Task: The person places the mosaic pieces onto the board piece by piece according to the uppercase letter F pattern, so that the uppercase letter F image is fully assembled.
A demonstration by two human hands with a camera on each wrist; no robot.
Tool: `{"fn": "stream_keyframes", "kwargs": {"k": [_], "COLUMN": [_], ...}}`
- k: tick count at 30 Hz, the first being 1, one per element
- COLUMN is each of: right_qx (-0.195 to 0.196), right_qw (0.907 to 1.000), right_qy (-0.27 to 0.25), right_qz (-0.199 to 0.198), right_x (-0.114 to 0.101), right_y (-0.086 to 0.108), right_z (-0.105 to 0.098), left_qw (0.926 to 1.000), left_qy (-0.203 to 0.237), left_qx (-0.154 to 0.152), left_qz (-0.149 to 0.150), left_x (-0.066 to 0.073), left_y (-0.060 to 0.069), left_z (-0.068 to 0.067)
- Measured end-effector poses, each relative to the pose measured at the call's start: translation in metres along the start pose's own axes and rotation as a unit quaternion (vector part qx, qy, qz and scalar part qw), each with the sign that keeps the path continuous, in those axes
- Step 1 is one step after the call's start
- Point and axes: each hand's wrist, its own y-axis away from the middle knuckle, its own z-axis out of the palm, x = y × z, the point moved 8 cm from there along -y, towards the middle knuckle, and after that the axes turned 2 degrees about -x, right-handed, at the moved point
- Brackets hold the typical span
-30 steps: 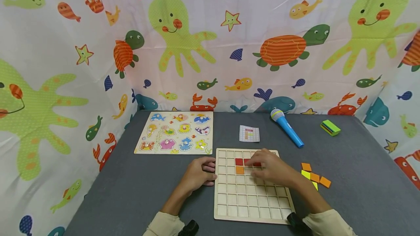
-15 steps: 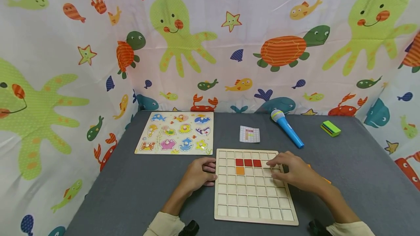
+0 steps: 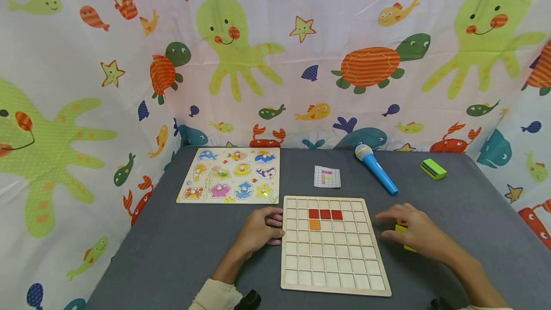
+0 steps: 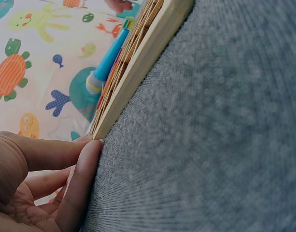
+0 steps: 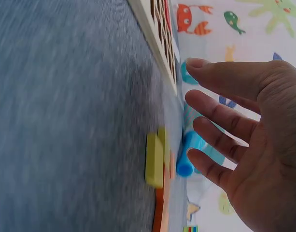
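Note:
A wooden grid board (image 3: pixel 336 252) lies on the grey table, with three red tiles (image 3: pixel 325 214) in a row and one orange tile (image 3: pixel 314 224) under the leftmost. The left hand (image 3: pixel 260 228) pinches the board's left edge; in the left wrist view, thumb and finger of that hand (image 4: pixel 46 169) meet at the board's edge (image 4: pixel 133 77). Right of the board, the right hand (image 3: pixel 419 233) hovers over loose tiles, partly hiding them. In the right wrist view the right hand (image 5: pixel 254 121) has its fingers spread and holds nothing, with yellow tiles (image 5: pixel 154 162) and orange ones (image 5: pixel 160 208) near it.
Behind the board lie a small printed grid card (image 3: pixel 327 176) and a blue toy microphone (image 3: pixel 379 171). A sea-animal peg puzzle (image 3: pixel 230 176) is at the back left, a green striped block (image 3: pixel 433 168) at the back right. A patterned curtain (image 3: pixel 275 61) hangs behind the table.
The right hand has moved right, from over the red tiles, off the board to the loose tiles, uncovering the red row. The left hand stays at the board's left edge.

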Motion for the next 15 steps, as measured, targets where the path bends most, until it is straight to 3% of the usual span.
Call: {"fn": "stream_keyframes", "kwargs": {"k": [9,15], "right_qx": [0.029,0.028], "right_qw": [0.9991,0.9976], "right_qy": [0.012,0.034], "right_qz": [0.029,0.054], "right_x": [0.028,0.048], "right_y": [0.021,0.031], "right_z": [-0.01,-0.015], "left_qw": [1.0,1.0], "left_qy": [-0.001,0.001], "left_qx": [-0.001,-0.005], "left_qz": [0.005,0.008], "left_x": [0.0,0.0], "left_y": [-0.001,-0.001], "left_z": [0.0,0.0]}}
